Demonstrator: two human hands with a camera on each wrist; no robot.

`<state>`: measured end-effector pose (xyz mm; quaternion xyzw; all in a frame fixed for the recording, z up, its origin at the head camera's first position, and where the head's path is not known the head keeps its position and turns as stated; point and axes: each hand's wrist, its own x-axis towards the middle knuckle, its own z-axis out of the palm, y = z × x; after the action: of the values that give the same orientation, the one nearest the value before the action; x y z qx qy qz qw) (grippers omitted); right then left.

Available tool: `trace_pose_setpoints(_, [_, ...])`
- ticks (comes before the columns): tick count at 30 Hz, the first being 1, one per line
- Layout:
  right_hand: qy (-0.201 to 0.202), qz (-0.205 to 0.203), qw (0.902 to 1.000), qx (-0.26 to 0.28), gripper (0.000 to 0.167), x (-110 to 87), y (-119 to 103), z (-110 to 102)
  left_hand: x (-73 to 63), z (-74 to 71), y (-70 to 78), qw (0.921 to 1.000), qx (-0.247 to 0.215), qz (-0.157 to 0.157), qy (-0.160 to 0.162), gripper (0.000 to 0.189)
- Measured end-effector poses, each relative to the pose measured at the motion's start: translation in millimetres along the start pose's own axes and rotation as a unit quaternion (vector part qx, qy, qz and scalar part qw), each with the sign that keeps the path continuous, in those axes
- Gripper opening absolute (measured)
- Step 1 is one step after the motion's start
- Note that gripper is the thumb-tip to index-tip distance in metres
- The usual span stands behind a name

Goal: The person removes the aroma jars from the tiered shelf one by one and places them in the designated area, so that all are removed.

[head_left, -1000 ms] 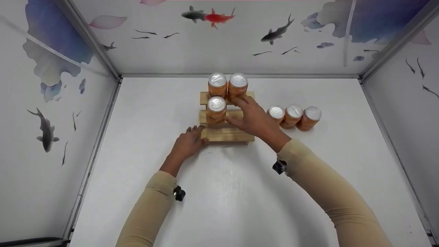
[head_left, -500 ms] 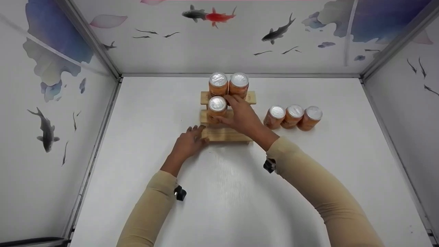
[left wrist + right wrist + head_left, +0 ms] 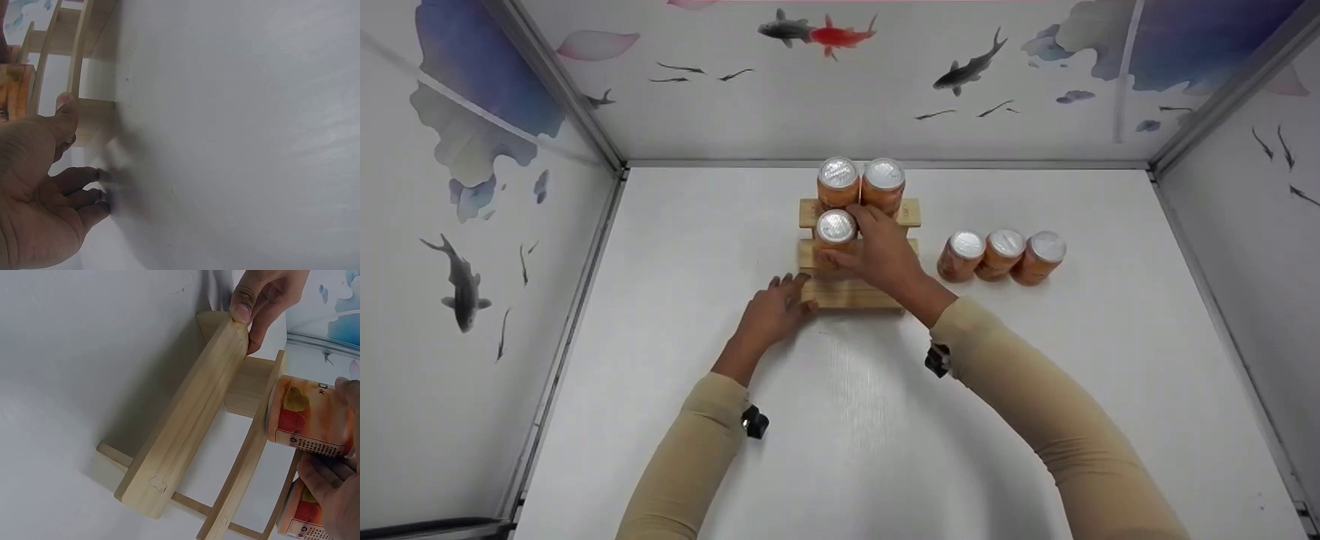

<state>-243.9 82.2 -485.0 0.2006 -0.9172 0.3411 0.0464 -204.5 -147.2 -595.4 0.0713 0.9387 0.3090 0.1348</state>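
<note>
A three-step wooden rack (image 3: 851,295) stands on the white table. My left hand (image 3: 771,313) pinches the left end of its lowest step between thumb and index finger, as the right wrist view shows; the other fingers reach down towards the tabletop. On the middle step stands an orange can (image 3: 835,226) with a silvery lid and fruit pictures on its label (image 3: 306,416). My right hand (image 3: 885,251) grips this can from the right, thumb in front and fingers behind. Two like cans, a left one (image 3: 838,176) and a right one (image 3: 884,178), stand side by side on the top step.
Right of the rack, three more orange cans stand upright in a slanting row: a near-left one (image 3: 962,255), a middle one (image 3: 1002,255) and a right one (image 3: 1039,259). White walls with painted fish enclose the table (image 3: 840,435) at the back and both sides.
My right hand has moved left from beside the middle-step can and closed its thumb and fingers about it. My left hand has kept its hold on the rack's lowest step.
</note>
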Motion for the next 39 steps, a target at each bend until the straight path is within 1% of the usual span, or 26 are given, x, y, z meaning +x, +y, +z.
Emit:
trace_pose_setpoints(2, [0.005, -0.001, 1.0000, 0.001, 0.074, 0.3, 1, 0, 1.6, 0.4, 0.1, 1.0000, -0.007, -0.004, -0.001, 0.068])
trace_pose_setpoints(4, [0.010, -0.004, 0.9999, 0.007, 0.073, 0.0, 2, -1, -1.6, -4.3, 6.6, 0.9998, -0.013, -0.010, -0.008, 0.068])
trace_pose_setpoints(5, [0.012, -0.006, 0.9999, 0.009, 0.072, -0.4, 2, -1, -3.7, -7.5, 11.4, 0.9998, -0.009, -0.012, -0.012, 0.068])
trace_pose_setpoints(8, [0.016, -0.013, 0.9997, 0.014, 0.072, -2.4, 4, -3, -7.0, -11.6, 18.6, 0.9998, -0.003, -0.014, -0.014, 0.067])
trace_pose_setpoints(11, [0.018, -0.019, 0.9996, 0.013, 0.071, -5.4, 6, -6, -8.1, -12.4, 21.0, 0.9997, 0.011, -0.017, -0.011, 0.066])
trace_pose_setpoints(18, [0.025, -0.034, 0.9990, 0.013, 0.068, -14.3, 15, -19, -8.3, -13.3, 23.8, 0.9995, 0.005, -0.027, -0.015, 0.065])
trace_pose_setpoints(21, [0.025, -0.035, 0.9989, 0.019, 0.069, -19.5, 20, -27, -8.4, -13.6, 24.4, 0.9994, -0.002, -0.031, -0.018, 0.067])
trace_pose_setpoints(25, [0.028, -0.024, 0.9993, 0.009, 0.071, -27.9, 27, -38, -8.7, -13.2, 23.3, 0.9994, -0.008, -0.031, -0.017, 0.069])
trace_pose_setpoints(28, [0.036, -0.021, 0.9991, -0.001, 0.072, -34.4, 33, -45, -9.1, -12.9, 22.0, 0.9996, -0.006, -0.023, -0.013, 0.067])
trace_pose_setpoints(31, [0.048, -0.029, 0.9984, 0.003, 0.070, -41.5, 41, -53, -9.7, -12.7, 20.5, 0.9999, 0.003, -0.011, -0.011, 0.067])
trace_pose_setpoints(34, [0.057, -0.031, 0.9979, 0.002, 0.067, -49.4, 49, -59, -10.5, -12.8, 18.5, 0.9999, 0.000, -0.004, -0.012, 0.068])
trace_pose_setpoints(35, [0.059, -0.029, 0.9978, -0.001, 0.068, -52.1, 52, -61, -11.0, -12.9, 18.2, 0.9999, 0.000, -0.001, -0.012, 0.068])
trace_pose_setpoints(36, [0.061, -0.024, 0.9978, -0.008, 0.068, -55.0, 54, -63, -8.2, -8.8, 12.6, 1.0000, 0.004, 0.000, -0.008, 0.068])
trace_pose_setpoints(39, [0.063, -0.010, 0.9976, -0.027, 0.071, -63.4, 61, -69, -9.4, -8.3, 12.2, 1.0000, 0.000, 0.002, -0.009, 0.069])
